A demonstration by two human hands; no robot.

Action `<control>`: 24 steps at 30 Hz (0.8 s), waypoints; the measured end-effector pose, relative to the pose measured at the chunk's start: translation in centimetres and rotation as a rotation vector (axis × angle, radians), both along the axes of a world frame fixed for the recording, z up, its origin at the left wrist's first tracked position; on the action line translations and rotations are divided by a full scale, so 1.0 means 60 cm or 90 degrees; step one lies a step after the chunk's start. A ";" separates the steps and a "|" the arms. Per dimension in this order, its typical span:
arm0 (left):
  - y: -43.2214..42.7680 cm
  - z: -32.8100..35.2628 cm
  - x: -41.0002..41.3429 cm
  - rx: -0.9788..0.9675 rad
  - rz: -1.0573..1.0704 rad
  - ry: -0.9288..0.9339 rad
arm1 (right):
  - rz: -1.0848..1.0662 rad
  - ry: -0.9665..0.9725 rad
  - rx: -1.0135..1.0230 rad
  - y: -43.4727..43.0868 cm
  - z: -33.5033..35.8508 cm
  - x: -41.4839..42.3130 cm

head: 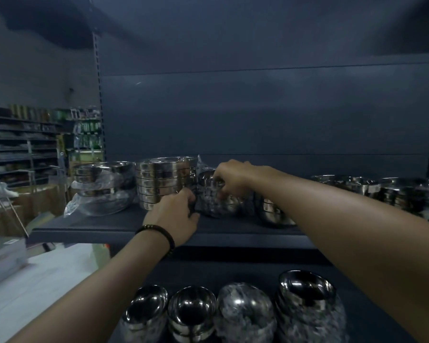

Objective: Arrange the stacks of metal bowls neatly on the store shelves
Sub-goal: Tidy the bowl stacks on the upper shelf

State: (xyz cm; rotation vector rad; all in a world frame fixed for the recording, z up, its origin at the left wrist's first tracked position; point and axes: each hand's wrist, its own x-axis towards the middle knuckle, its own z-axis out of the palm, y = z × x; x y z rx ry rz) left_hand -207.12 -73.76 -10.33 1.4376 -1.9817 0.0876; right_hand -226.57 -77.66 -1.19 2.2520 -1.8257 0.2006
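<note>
1. Nearest us, along the front edge of the lower shelf [235,273], we count four stacks of small bowls [192,313]; their bottoms are cut off by the picture's lower edge, and the two on the right look wrapped in plastic film.
2. Our left hand [176,215], with a dark beaded bracelet [159,235] at the wrist, lies near the front edge of the upper shelf [89,229], its fingers curled against the base of a wrapped bowl stack [216,196]; the fingertips are hidden.
3. Our right hand [233,180] comes over the top of that same stack, fingers bent down and pinching its rim or wrapping; blur keeps us from telling which.
4. Touching the wrapped stack on its left is a tall stack of flat-sided bowls [165,181]. We count about seven layers.
5. At the shelf's left end sits a bagged bowl stack [104,186] in loose clear plastic.
6. Our right forearm hides part of another stack [274,214]; beyond it, toward the right end, more bowls [382,191] are too dim to count.
7. Farthest off, past the left end, store racks [22,144] are blurred.
</note>
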 end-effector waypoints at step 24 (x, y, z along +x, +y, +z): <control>0.019 -0.028 -0.061 0.070 -0.039 0.194 | 0.086 0.027 0.090 0.122 0.051 0.026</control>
